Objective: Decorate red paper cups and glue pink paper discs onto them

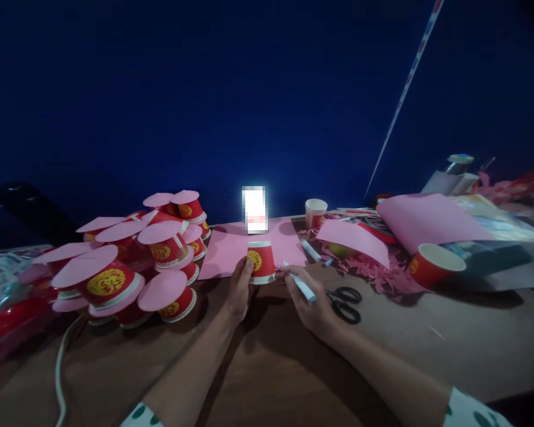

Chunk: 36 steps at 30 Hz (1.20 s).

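My left hand (241, 287) is closed on the left side of a red paper cup (262, 264) with a gold emblem and a white band along its top and bottom. Between the fingers of my right hand (307, 299) is a white marker (303, 288), its tip pointing up and left near the cup's right side. Behind the cup lies a sheet of pink paper (226, 249). A white cap-like piece (310, 250) rests at the sheet's right edge. Just right of my right hand are black-handled scissors (347, 303), their blades hidden.
Several red cups with pink paper discs (162, 252) are piled at left, beside a white cable (61, 367). At right are an upright cup (315, 212), a tilted red cup (436, 265), pink paper (427, 219) and pink scraps (398, 279). A bright blurred screen (254, 209) stands behind.
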{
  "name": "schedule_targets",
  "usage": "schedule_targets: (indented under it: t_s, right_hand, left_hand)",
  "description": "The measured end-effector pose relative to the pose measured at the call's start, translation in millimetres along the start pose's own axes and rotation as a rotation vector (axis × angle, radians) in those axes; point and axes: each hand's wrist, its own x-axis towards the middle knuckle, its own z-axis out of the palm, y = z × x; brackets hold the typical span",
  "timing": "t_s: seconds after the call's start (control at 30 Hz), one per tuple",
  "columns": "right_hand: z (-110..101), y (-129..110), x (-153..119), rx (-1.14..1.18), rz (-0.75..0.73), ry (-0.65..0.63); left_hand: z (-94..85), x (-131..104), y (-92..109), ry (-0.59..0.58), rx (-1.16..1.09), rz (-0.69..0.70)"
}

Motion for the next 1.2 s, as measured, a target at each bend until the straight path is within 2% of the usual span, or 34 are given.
schedule_targets:
  t_s: [0.23, 0.5, 0.83, 1.0, 1.2]
  right_hand:
    - [-1.6, -9.0, 1.1, -0.077, -0.020, -0.037]
    - [-2.2, -5.0, 1.5, -0.094, -0.066, -0.052]
    - [-1.4, 1.3, -1.4, 0.027, -0.097, 0.064]
    - [-3.3, -0.3, -2.3, 0.017, -0.086, 0.047]
    - [-5.9, -1.2, -3.3, -0.023, -0.104, 0.061]
  left_hand:
    - [-3.5, 0.5, -1.5, -0.057, -0.018, -0.055]
    - [-0.2, -1.7, 0.4, -0.026, 0.019, -0.004]
    - [-1.9, 0.7, 0.1, -0.014, -0.021, -0.019]
    - [0.4, 0.4, 1.2, 0.017, 0.020, 0.009]
    - [-1.6, 1.9, -1.5, 0.000, 0.023, 0.020]
